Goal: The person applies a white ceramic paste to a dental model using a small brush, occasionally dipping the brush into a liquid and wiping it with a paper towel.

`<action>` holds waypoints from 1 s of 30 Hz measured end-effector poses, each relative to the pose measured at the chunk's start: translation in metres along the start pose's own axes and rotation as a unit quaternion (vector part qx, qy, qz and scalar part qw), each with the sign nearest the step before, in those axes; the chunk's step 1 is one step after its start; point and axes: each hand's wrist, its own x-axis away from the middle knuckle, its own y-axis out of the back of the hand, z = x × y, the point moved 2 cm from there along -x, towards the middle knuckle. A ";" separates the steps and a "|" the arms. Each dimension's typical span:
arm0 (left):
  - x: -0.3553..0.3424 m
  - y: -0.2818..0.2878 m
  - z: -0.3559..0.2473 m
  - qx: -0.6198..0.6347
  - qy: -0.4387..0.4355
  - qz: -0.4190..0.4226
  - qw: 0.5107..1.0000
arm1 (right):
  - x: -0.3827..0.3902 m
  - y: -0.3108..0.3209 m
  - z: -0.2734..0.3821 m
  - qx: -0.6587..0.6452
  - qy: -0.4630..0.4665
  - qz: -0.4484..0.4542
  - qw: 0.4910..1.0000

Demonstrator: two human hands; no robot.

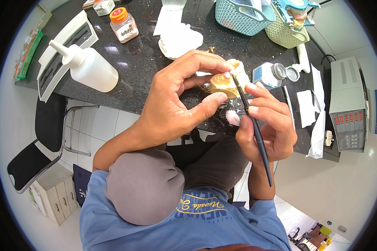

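**Brush (262,144) slants up to the yellow dental cast (219,85)**

Your left hand (167,98) has the cast pinched between thumb and curled fingers, held over the front edge zone of the counter (140,77). Your right hand (272,125) pinches the black brush between thumb and fingertips. From those right fingers the cast lies ahead and to the left; the brush's long axis runs that way, its tail back toward your body, its tip at the cast's upper right side. Whether the bristles touch, you cannot tell from here. Your left hand is nearer the cast, already on it.

Room is tight at the right, where a blue-labelled jar (264,75) stands just beyond the cast. Behind your left knuckles sits a white plaster cast (182,39). The widest bare stretch lies left, toward the squeeze bottle (94,70).
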 end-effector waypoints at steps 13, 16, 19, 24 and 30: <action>-0.001 -0.003 0.002 -0.002 -0.016 -0.027 0.999 | 0.000 0.000 -0.001 0.013 0.003 0.008 1.000; -0.001 -0.004 0.002 -0.002 -0.026 -0.040 0.999 | 0.001 0.000 -0.001 0.006 0.003 0.001 1.000; -0.001 -0.001 0.001 -0.002 -0.012 -0.010 1.000 | 0.001 0.000 0.000 0.004 0.004 -0.004 1.000; -0.001 -0.003 0.002 -0.003 -0.027 -0.042 0.999 | -0.002 -0.001 0.000 0.010 0.008 0.007 1.000; -0.001 -0.004 0.002 -0.003 -0.029 -0.042 0.999 | 0.001 -0.001 0.000 0.003 0.001 -0.005 1.000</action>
